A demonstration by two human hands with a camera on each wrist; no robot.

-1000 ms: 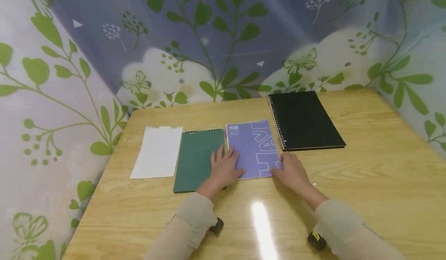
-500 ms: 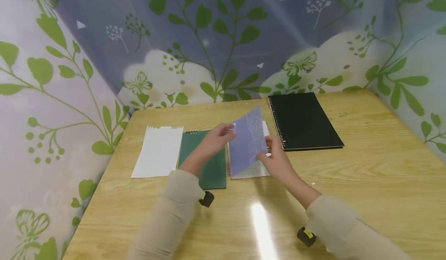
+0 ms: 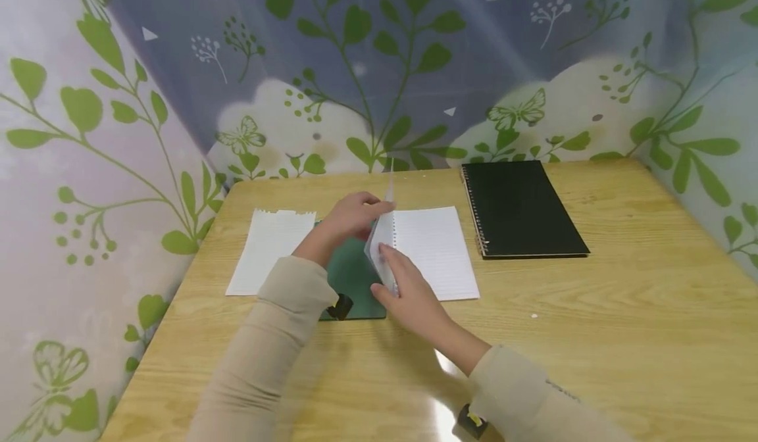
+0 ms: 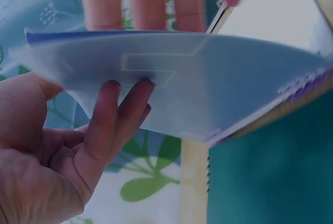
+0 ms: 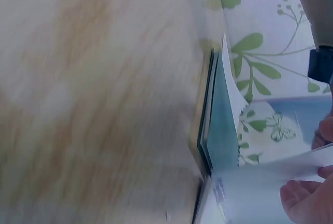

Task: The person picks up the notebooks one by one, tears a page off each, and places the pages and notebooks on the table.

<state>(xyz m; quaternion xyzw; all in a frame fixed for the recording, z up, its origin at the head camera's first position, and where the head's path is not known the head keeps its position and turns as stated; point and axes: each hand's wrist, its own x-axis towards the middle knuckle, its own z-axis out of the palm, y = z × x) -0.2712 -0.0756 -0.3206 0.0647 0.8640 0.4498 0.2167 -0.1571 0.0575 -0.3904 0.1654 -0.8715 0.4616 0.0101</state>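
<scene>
Left hand [image 3: 352, 215] pinches the raised cover [image 3: 383, 227], right hand [image 3: 411, 297] straight-fingered against it, notebook [image 3: 437, 251] at the green pad's [image 3: 355, 274] three o'clock, and one hard tug could rip that cover loose!

Green spiral notebook [image 3: 355, 274] is partly hidden by left hand [image 3: 352, 214] and raised page [image 3: 384, 235]; white speck [image 3: 534, 316] is too small to be identified. Wooden tabletop [image 5: 99, 94] is blurred in right wrist view.
</scene>
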